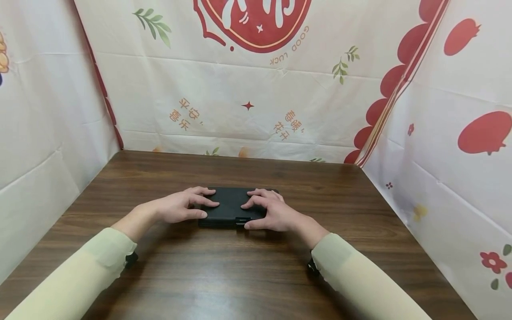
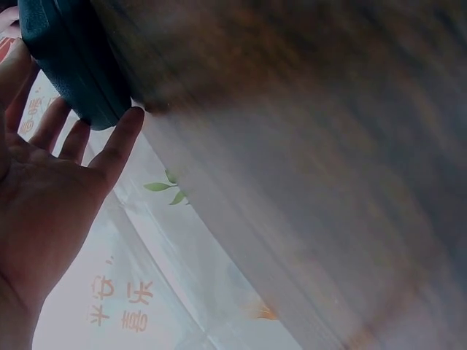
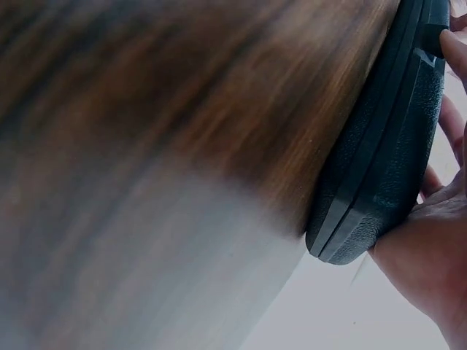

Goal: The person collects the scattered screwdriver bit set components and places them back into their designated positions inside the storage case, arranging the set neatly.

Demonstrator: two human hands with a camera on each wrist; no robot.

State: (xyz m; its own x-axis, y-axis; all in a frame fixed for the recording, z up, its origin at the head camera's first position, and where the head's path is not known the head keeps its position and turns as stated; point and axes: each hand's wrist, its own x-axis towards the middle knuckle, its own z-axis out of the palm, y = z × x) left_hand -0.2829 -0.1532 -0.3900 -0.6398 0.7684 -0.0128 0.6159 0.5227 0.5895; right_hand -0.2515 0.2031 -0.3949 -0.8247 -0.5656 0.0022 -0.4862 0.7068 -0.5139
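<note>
A flat black hard case (image 1: 231, 203) with a textured shell lies on the table, between two hands. The left hand (image 1: 181, 207) is at its left end, fingertips on the lid and thumb at the front left corner. In the left wrist view its spread fingers touch the end of the case (image 2: 76, 65). Across the right end rests the right hand (image 1: 275, 214), fingers on the lid and thumb beside the front latch (image 1: 242, 219). The right wrist view shows the seam along the side of the case (image 3: 376, 164), lid down against its lower half.
The brown wood-grain table (image 1: 224, 271) extends around the case. A white printed cloth (image 1: 248, 80) hangs behind it, with more cloth on the left and right sides. Dark wrist cameras show under both pale sleeves (image 1: 356, 271).
</note>
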